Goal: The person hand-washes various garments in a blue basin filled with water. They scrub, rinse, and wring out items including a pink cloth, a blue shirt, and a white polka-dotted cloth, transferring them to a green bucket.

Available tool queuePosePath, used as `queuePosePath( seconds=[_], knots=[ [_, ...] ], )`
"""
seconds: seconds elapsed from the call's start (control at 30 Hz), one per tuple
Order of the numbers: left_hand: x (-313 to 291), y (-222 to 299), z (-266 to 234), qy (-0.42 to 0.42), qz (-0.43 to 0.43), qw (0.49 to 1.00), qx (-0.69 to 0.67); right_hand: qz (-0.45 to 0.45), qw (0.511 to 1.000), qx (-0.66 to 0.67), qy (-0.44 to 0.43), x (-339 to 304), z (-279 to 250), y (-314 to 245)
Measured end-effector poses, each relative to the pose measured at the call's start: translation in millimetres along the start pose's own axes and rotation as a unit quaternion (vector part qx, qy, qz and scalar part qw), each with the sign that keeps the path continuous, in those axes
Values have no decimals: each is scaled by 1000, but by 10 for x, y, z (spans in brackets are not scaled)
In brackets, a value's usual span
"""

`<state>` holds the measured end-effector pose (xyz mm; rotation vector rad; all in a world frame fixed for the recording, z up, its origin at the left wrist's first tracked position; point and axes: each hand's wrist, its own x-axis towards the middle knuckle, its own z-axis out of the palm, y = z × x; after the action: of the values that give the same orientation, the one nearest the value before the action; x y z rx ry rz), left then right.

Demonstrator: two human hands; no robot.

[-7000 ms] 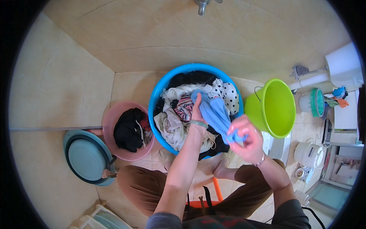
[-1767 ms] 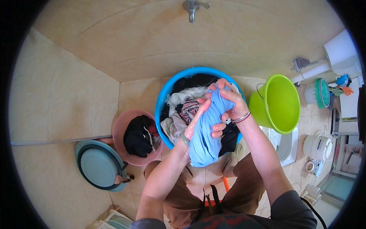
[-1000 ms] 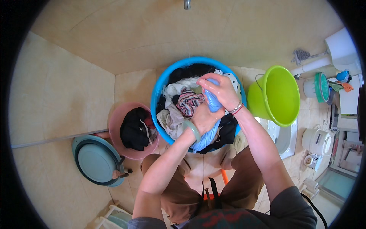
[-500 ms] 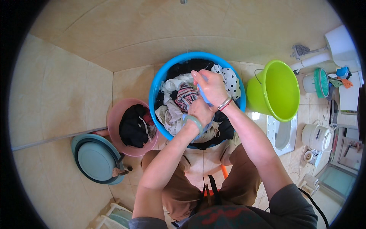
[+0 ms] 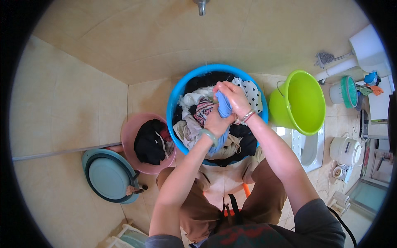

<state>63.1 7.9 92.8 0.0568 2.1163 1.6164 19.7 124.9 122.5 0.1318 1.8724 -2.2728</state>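
Note:
A light blue cloth garment point(image 5: 223, 105) is bunched between my two hands above a big blue tub point(image 5: 171, 108). My left hand point(image 5: 218, 123), with a pale green bangle at the wrist, grips it from the near side. My right hand point(image 5: 233, 97) closes round its upper end. The cloth's lower part hangs toward the near side of the tub, partly behind my left wrist. Below lie a striped garment point(image 5: 203, 109), a white polka-dot cloth point(image 5: 252, 96), pale cloths point(image 5: 187, 131) and black clothes point(image 5: 247, 142).
Left of the tub stands a pink basin point(image 5: 129, 134) holding dark clothes point(image 5: 147, 142). Grey-green basins point(image 5: 108, 175) lean beside it. A lime-green bucket point(image 5: 306, 103) stands at the right, near a squat toilet point(image 5: 309, 151). A metal tap point(image 5: 201, 7) juts from the wall ahead.
My hands have shifted along the light blue cloth, and more of it shows between them. The right hand has turned and sits slightly lower. The whole view has shifted a little.

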Motion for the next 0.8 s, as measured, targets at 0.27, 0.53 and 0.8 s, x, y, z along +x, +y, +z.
queuePosePath(
  seconds=[0.27,0.53,0.8],
  knots=[
    [-233,519,-209,-53,-58,858,-508,186,979,51,-64,-380,-435,-301],
    [-87,206,-139,40,-50,803,-593,47,965,-200,-160,-884,-548,-258],
    [-204,416,-38,163,-170,803,-548,-230,917,-327,-3,-1063,-878,-957]
  ],
)
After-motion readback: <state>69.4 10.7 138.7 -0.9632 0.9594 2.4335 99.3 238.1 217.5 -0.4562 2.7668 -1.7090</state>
